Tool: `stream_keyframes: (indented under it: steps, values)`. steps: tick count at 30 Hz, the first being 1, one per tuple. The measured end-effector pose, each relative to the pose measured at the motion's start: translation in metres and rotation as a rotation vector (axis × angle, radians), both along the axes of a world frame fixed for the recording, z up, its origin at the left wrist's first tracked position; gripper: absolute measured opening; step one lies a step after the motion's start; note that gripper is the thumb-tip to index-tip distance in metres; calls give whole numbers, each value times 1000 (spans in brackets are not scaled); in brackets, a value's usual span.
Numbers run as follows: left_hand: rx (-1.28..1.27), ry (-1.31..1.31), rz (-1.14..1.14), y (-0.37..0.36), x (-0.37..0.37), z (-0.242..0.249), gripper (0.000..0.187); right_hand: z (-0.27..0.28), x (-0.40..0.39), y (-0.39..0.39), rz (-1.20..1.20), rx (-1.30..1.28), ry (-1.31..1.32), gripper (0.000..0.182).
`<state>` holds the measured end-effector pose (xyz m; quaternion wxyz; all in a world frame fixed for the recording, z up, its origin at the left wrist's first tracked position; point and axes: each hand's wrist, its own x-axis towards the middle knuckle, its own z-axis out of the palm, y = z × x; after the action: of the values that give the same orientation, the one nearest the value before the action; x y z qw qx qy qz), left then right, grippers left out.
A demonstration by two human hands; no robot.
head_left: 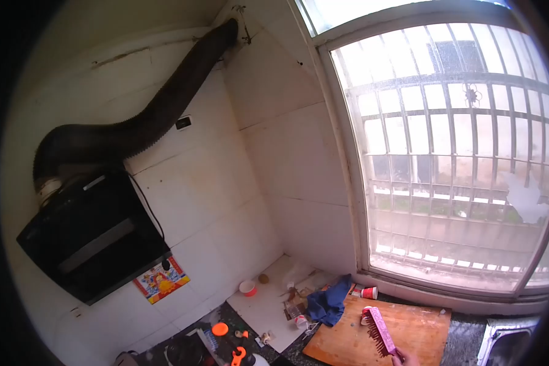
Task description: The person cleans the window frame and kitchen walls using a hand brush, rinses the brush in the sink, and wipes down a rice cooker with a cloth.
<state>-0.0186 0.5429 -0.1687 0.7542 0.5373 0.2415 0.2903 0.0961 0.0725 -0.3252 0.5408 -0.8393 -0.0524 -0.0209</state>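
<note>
A pink brush (pixel 379 330) with dark bristles is held by its lower end over a wooden board (pixel 341 343). The hand (pixel 404 358) around that end shows only in part at the bottom edge; it looks like my right hand. Its fingers are wrapped on the handle. Just beyond the brush's upper end stands a small red and white cup (pixel 365 315). A crumpled blue cloth (pixel 329 304) lies over the board's left edge. My left hand is out of the frame.
Red and white cups (pixel 369 293) lie behind the board. To the left are a red and white tub (pixel 247 288), orange items (pixel 219 329) and a dark stove (pixel 186 352). A sink (pixel 507 344) is at the lower right, beneath a barred window (pixel 445 152). A black range hood (pixel 97 235) hangs at left.
</note>
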Motion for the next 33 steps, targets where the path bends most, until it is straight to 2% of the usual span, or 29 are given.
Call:
stream_keyframes:
  steps: [2, 6, 7, 9, 13, 15, 16, 17, 19, 20, 22, 23, 24, 26, 27, 29, 30, 33]
  values:
    - [-33, -59, -104, 18, 30, 27, 20, -4, 0, 20, -18, 50, -23, 37]
    - [-66, -202, -267, 59, 109, 69, 17, 31, -20, 60, -96, 107, 0, 39]
    - [-88, -260, -327, 63, 129, 87, 22, 31, -22, 66, -133, 118, -21, 39]
    - [-67, -362, -563, 80, 163, 121, 16, 30, -31, 78, -201, 143, -48, 39]
    - [-37, -559, -573, 82, 243, 168, 14, 66, -55, 103, -326, 160, -80, 38]
    - [-204, -623, -574, 73, 264, 194, 13, 76, -59, 107, -423, 94, 96, 35]
    - [-144, -626, -586, 74, 275, 200, 14, 86, -60, 112, -440, 153, 137, 34]
    - [-4, -597, -568, 79, 286, 202, 14, 83, -55, 114, -433, 150, 137, 34]
    - [-38, -604, -530, 81, 298, 200, 13, 80, -44, 116, -428, 135, -67, 35]
    - [-35, -596, -499, 80, 300, 198, 13, 81, -35, 112, -398, 129, -57, 35]
    - [-308, -573, -448, 84, 296, 187, 14, 98, -21, 121, -393, -26, -14, 36]
    - [-228, -535, -398, 91, 297, 171, 17, 85, -13, 118, -353, -23, 16, 36]
    - [-229, -490, -353, 94, 292, 160, 16, 67, 4, 113, -327, 18, -29, 36]
    - [-243, -441, -269, 98, 278, 137, 15, 75, 25, 126, -270, 43, -78, 36]
    - [-313, -427, -233, 97, 264, 136, 12, 60, 35, 129, -241, 53, -54, 36]
    - [-200, -335, -175, 112, 243, 115, 9, 27, 60, 129, -121, -54, -52, 43]
    - [-115, -342, -117, 119, 232, 96, 9, 30, 63, 143, -94, -55, -39, 43]
    - [-96, -318, -71, 150, 191, 75, 7, 58, 77, 198, -108, 22, -41, 39]
